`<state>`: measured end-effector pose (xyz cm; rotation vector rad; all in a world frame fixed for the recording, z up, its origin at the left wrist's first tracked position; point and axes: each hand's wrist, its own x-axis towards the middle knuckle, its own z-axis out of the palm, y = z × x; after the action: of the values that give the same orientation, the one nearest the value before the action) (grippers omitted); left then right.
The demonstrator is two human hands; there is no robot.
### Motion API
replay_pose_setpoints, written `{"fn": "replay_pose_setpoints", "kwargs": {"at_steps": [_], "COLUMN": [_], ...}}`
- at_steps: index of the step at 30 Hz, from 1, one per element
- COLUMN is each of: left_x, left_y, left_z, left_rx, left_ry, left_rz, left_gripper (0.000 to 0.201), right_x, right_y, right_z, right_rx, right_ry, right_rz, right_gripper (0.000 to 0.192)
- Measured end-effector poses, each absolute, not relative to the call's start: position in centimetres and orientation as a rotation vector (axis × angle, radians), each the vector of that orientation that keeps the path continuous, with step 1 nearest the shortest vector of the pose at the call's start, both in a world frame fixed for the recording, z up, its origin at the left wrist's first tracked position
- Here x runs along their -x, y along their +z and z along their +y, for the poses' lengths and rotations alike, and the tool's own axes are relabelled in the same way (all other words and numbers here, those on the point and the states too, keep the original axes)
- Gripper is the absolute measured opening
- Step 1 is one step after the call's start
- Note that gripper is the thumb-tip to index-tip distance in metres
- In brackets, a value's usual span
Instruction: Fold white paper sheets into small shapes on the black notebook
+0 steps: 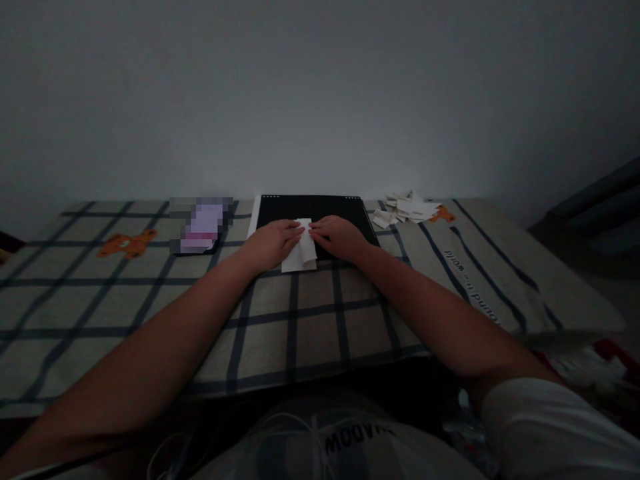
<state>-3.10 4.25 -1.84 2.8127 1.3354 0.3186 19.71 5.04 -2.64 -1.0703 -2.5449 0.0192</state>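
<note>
A piece of white paper point(301, 256), with a crease or fold along it, lies over the front part of a black notebook point(310, 207) and hangs past its near edge. From the left, my left hand point(274, 241) presses on the paper, fingers close together at its upper part. My right hand point(339, 236) meets it from the right, with its fingertips gathered on the same paper. The two sets of fingertips almost touch. Exactly how the thumbs grip the paper is hard to make out in the dim light.
A phone point(203, 227), partly blurred out, lies left of the notebook. To the right is a pile of folded white paper pieces point(411, 207). A checked tablecloth point(315, 333) with orange bear prints covers the table, which stands against a grey wall point(320, 100).
</note>
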Motion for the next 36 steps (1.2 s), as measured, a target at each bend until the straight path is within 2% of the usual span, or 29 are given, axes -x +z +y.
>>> {"fn": "replay_pose_setpoints", "kwargs": {"at_steps": [5, 18, 26, 36], "left_x": [2.5, 2.0, 2.8, 3.7], "left_y": [-1.1, -0.6, -1.7, -0.9], "left_z": [4.2, 8.1, 8.6, 7.4], "left_rx": [-2.757, -2.787, -2.751, -2.794], "left_ry": [0.368, 0.421, 0.535, 0.413], "left_rz": [1.412, 1.547, 1.474, 1.295], "left_gripper": [0.056, 0.034, 0.038, 0.046], "right_x": [-19.5, -19.7, -19.6, -19.5], "right_y": [-2.6, -2.3, -2.6, -2.4], "right_z": [5.2, 5.0, 5.1, 5.0], "right_rx": [1.094, 1.113, 1.120, 1.123], "right_ry": [-0.015, -0.010, 0.002, -0.006], "right_rz": [-2.573, -2.589, -2.573, -2.586], "right_gripper": [0.036, 0.035, 0.036, 0.036]}}
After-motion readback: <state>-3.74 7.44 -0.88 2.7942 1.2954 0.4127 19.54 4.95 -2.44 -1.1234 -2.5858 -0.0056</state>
